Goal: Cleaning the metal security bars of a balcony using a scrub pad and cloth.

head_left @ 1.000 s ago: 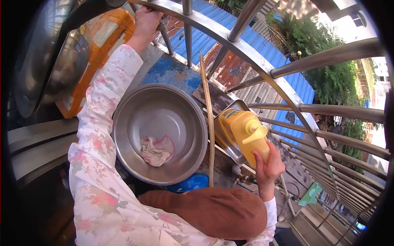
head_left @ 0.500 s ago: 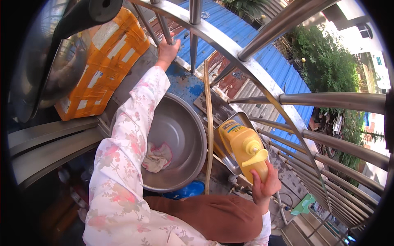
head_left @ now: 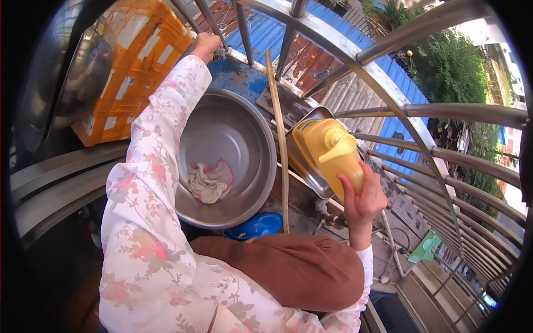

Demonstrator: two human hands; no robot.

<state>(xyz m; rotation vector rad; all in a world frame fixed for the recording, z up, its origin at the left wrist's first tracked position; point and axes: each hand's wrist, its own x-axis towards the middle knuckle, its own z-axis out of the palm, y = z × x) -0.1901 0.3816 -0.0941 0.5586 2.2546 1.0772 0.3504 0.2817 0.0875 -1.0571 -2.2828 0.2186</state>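
Note:
My right hand is closed round the side of a yellow pump bottle, which tilts with its pale spout towards me. Behind the bottle lies a rectangular metal tray, partly covered by it. My left arm reaches across a large metal basin. Beyond the basin's far rim, my left hand is closed beside the railing, with a grey steel wool scrubber showing under its fingers. A crumpled white cloth with pink edging rests in the basin.
Metal railings curve along the far and right sides. A wooden stick stands between basin and tray. An orange taped box is at the far left. Near the basin's front lies a blue plastic item; a green piece sits lower right.
The whole view has shifted, so the basin and tray appear higher up. My left hand has drawn slightly off the railing bar. The bottle stays in my right hand, its spout turned somewhat.

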